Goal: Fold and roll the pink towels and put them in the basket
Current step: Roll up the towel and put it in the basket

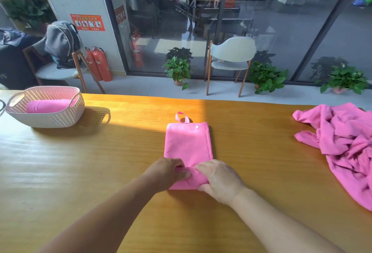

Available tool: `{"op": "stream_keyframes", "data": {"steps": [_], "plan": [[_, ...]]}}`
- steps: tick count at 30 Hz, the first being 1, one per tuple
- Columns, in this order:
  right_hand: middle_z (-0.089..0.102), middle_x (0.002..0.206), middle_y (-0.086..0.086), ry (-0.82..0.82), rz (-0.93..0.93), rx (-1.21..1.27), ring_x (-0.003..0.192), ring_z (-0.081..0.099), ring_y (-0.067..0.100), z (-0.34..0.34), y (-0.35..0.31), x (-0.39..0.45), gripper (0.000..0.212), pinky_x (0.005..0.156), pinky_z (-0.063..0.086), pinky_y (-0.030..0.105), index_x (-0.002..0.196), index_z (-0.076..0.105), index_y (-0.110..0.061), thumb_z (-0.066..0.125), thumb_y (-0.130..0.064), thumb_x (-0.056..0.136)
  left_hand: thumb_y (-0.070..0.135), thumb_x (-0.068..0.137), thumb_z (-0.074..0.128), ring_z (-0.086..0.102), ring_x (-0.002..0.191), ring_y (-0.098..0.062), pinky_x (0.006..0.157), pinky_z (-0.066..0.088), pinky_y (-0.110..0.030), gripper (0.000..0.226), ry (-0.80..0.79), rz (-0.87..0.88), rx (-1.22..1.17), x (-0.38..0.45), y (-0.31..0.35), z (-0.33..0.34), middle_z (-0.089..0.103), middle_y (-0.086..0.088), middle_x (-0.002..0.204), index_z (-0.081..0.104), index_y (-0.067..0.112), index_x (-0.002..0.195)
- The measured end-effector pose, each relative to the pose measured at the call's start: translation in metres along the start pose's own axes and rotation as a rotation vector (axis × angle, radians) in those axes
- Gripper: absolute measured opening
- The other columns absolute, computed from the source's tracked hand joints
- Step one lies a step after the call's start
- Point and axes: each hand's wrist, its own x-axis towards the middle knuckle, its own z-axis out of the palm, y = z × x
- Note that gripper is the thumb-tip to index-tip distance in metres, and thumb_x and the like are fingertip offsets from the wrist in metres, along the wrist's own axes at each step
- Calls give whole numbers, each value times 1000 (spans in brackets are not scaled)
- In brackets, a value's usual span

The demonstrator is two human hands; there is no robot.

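Note:
A folded pink towel (188, 144) lies as a narrow strip in the middle of the wooden table (100, 162), with a small loop and a snap at its far end. Its near end is curled into a short roll. My left hand (167, 170) grips the roll's left side and my right hand (218, 180) grips its right side. A white woven basket (18, 119) stands at the far left with one rolled pink towel (48, 106) inside. A crumpled heap of pink towels (346, 144) lies at the right edge.
Beyond the table's far edge stand two chairs (231, 59), one with a backpack (60, 43) on it, potted plants (178, 69), fire extinguishers (99, 63) and a glass wall. Sunlight falls across the table's far side.

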Motion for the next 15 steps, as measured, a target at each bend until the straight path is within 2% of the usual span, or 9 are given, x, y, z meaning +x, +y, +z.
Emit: {"op": "stream_keyframes", "data": {"steps": [2,4,6,7,8,10,12,13,15], "plan": [[66,114,-3,-105,44,84,111,58,21,-5,-1,1,44,84,39,23,119,63,-26,75,-43,81,63,91,49,54,80,-12,63,39,-24,38,-83,3,49,-10,-1,5,57,10,89,62,29,101],[67,118,-3,-229,98,145,111,59,20,-9,2,3,56,80,38,22,126,63,-28,78,-47,76,73,83,51,51,93,-14,74,42,-26,49,-131,24,91,-21,-5,12,51,11,98,58,30,105],[65,118,-8,-326,143,215,110,58,15,-13,5,9,63,80,41,23,131,61,-27,79,-49,74,77,69,56,43,111,-12,95,40,-30,76,-45,94,225,-27,-8,18,44,11,119,50,32,130],[64,117,-10,-360,163,273,109,57,13,-16,6,12,64,82,44,24,130,61,-27,80,-49,74,73,66,60,40,115,-10,99,36,-29,81,31,143,260,-26,-8,20,43,13,123,44,35,136],[64,120,-10,-381,178,324,110,58,12,-19,7,15,64,87,46,25,131,61,-27,81,-48,74,66,66,65,42,113,-8,97,35,-26,77,99,180,239,-24,-8,19,45,16,122,44,37,135],[63,121,-9,-313,196,367,111,57,11,-24,6,16,55,95,47,28,125,63,-30,82,-42,75,54,69,75,51,99,-7,79,37,-18,58,116,145,91,-18,-9,14,55,19,109,52,38,119],[63,109,-9,-90,123,240,107,55,10,-24,4,15,29,94,46,29,108,71,-28,75,-34,81,55,72,77,56,89,-9,67,38,-16,49,31,24,-36,-7,-11,4,59,16,100,58,36,114],[62,104,-8,-4,65,159,105,54,12,-22,2,14,19,93,45,30,102,73,-26,69,-30,85,58,75,74,56,90,-11,68,40,-19,50,-13,-12,-37,-1,-12,-1,58,13,101,60,34,117],[63,105,-5,49,-8,81,106,53,16,-17,-1,11,22,94,44,32,105,71,-22,62,-31,87,65,80,63,51,104,-17,83,41,-27,54,-36,-11,97,13,-11,-8,53,6,111,61,33,124]]}}
